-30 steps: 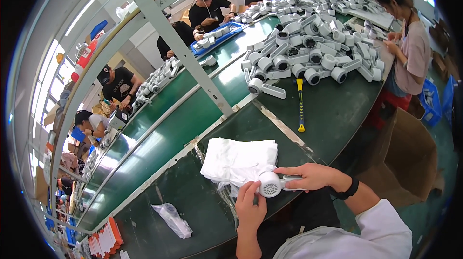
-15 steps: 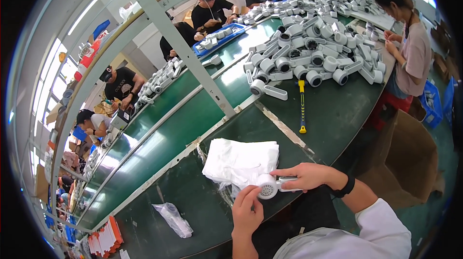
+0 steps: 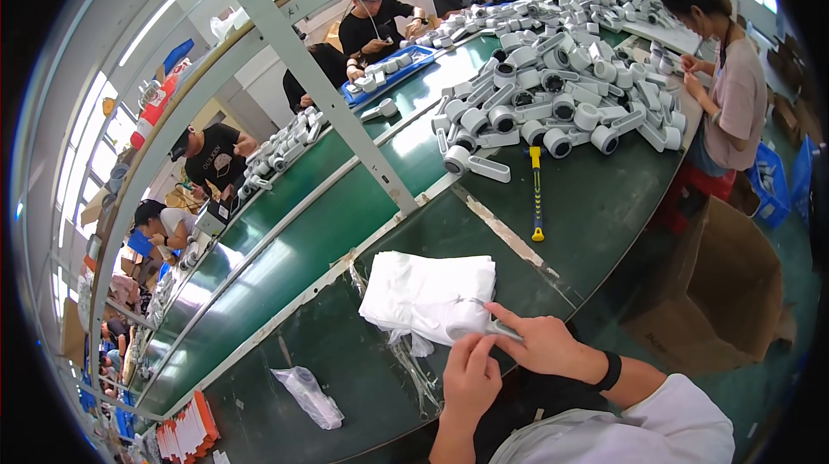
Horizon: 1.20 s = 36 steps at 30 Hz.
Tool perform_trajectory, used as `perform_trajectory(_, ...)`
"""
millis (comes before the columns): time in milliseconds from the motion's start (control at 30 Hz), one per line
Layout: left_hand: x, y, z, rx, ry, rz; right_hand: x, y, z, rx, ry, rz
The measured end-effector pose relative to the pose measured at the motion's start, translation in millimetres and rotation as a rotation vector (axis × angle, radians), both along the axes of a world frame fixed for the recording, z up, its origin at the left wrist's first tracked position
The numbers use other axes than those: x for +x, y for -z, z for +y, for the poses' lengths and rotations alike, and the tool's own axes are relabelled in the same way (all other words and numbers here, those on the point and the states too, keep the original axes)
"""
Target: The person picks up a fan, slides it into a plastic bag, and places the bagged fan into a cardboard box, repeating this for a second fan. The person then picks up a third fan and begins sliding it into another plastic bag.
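- Right hand [image 3: 553,349] is closed around the handle of a white handheld device [image 3: 469,323], index finger stretched forward along it.
- Left hand [image 3: 471,375] has its fingers bent and drawn nearly together at the device's near side; cannot tell whether they pinch it or only touch it.
- The device lies at the near right corner of a stack of white plastic sheets or bags [image 3: 423,287], its round head overlapping the stack. White on white, so the exact edge between the two is hard to read.
- Stack rests on the dark green table [image 3: 604,222], close in front of the person.
- Progress, as judged from how things lie: this unit is in hand and looks bare, no wrapping visible around it; work on it seems partway.
- Apparently done: one clear plastic bag [image 3: 308,396] lies by itself to the left, seemingly with something pale inside; contents too blurred to name.
- Left over: a large heap of similar devices [image 3: 557,106] farther up the table, unwrapped as far as they show. Loose ones far outnumber the single bag.
- A yellow-and-dark hammer [image 3: 537,195] lies between heap and stack, touched by neither hand.
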<state>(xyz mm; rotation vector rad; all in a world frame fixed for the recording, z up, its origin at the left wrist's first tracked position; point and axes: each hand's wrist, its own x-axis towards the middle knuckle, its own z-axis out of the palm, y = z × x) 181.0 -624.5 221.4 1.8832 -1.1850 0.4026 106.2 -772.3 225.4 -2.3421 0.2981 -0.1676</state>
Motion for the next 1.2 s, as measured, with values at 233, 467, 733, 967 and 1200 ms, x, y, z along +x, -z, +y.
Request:
perform_trajectory(233,-13,-3,-4,0.079,0.32,0.18,3,20,-6,0.178,0.053,0.006)
perform_trajectory(467,-23,-4,7,0.143,0.483,0.163,11,33,-3,0.371,0.06,-0.213)
perform_trajectory(733,-14,23,12,-0.628,-0.185,0.737,9,24,31,1.132,0.063,-0.409)
perform_trajectory(967,-4,44,12,-0.691,0.224,1.619,18,18,50,0.781,0.073,-0.355)
perform_trajectory(1200,4,19,29,-0.797,0.223,1.727,23,21,28,0.262,0.161,-0.686)
